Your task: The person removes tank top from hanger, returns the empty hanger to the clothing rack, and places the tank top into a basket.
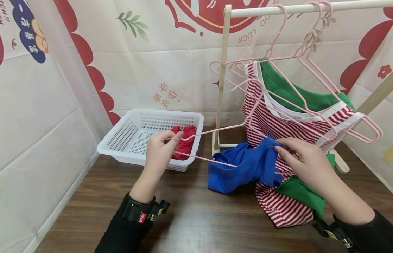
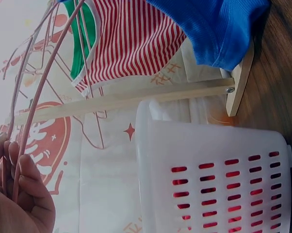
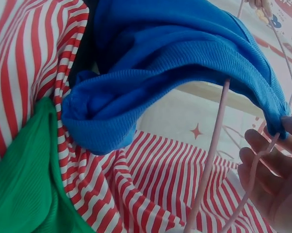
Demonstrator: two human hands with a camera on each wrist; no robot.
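Left hand (image 1: 159, 149) pinched the pink hanger (image 1: 201, 133) end beside the white basket (image 1: 120, 137); right hand (image 1: 302, 161) fingers gripped the blue garment (image 1: 243, 168) half-threaded on it, over the table; cloth likely could slip off if the wire tilted.

The basket (image 1: 130, 140) stands on the table (image 1: 196, 218) at the left, with 1 cloth (image 1: 184, 140) inside it. To its right stands the rack (image 1: 220, 84), and 2 garments (image 1: 278, 119) hang from its bar. In front of them a third garment (image 1: 243, 168) sits on a hanger (image 1: 212, 133), between the left hand (image 1: 161, 149) and the right hand (image 1: 304, 160).
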